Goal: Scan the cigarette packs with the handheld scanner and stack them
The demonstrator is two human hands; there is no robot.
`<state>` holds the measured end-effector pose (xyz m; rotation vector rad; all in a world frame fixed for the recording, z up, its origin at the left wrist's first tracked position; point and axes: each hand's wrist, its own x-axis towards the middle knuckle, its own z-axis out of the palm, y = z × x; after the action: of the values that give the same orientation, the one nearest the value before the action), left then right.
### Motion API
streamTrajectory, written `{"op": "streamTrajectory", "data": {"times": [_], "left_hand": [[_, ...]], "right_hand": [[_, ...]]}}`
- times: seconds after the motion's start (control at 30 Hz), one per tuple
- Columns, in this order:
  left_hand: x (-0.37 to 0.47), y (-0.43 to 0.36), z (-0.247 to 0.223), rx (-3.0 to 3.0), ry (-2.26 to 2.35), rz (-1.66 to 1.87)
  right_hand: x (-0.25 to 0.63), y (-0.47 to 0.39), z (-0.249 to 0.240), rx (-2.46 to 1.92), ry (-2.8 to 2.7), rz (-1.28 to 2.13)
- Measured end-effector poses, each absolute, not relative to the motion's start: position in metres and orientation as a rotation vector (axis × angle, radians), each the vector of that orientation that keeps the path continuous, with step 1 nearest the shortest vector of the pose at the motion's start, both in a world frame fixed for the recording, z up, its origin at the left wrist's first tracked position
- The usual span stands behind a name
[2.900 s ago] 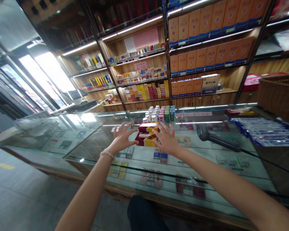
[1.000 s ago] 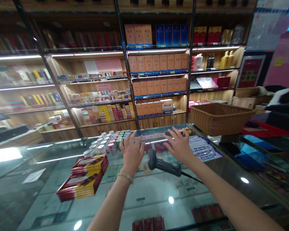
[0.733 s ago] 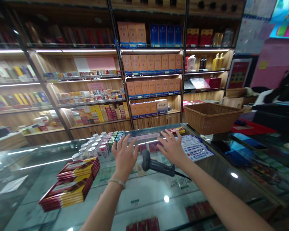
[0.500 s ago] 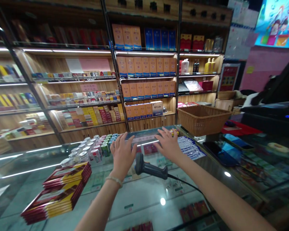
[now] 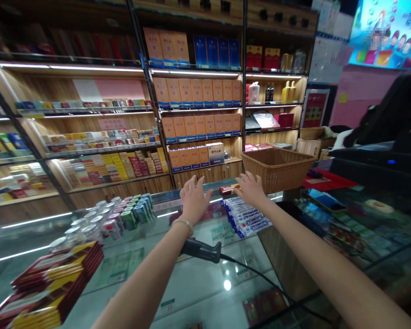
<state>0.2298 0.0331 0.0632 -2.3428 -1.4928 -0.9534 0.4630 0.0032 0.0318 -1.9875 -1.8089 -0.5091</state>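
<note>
Left grip (image 5: 196,196) and right grip (image 5: 245,186) were empty. Lowering the right risked scattering slim blue-and-white plastic packets (image 5: 244,216) at seven o'clock.

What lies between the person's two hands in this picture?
In the head view, red-and-yellow packs show between the left hand and the right hand, closer to the right; blue-and-white packets lie lower in the picture.

The one view looks from the wearer's head, forward and down over the left hand (image 5: 194,201) and right hand (image 5: 252,189), both at mid-frame. The glass display counter (image 5: 192,285) lies close below; the wooden wall shelves (image 5: 230,171) stand farther off ahead, with a lit screen (image 5: 390,34) at upper right.
</note>
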Motion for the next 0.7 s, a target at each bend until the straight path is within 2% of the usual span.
{"op": "streamTrajectory", "data": {"times": [0.27,0.7], "left_hand": [[0.282,0.061,0.045,-2.387,-1.574,-0.874],[0.311,0.107,0.005,-2.355,-1.782,-0.733]], "right_hand": [[0.491,0.031,0.014,-2.096,-1.807,-0.381],[0.5,0.067,-0.009,-2.144,-1.739,-0.268]]}}
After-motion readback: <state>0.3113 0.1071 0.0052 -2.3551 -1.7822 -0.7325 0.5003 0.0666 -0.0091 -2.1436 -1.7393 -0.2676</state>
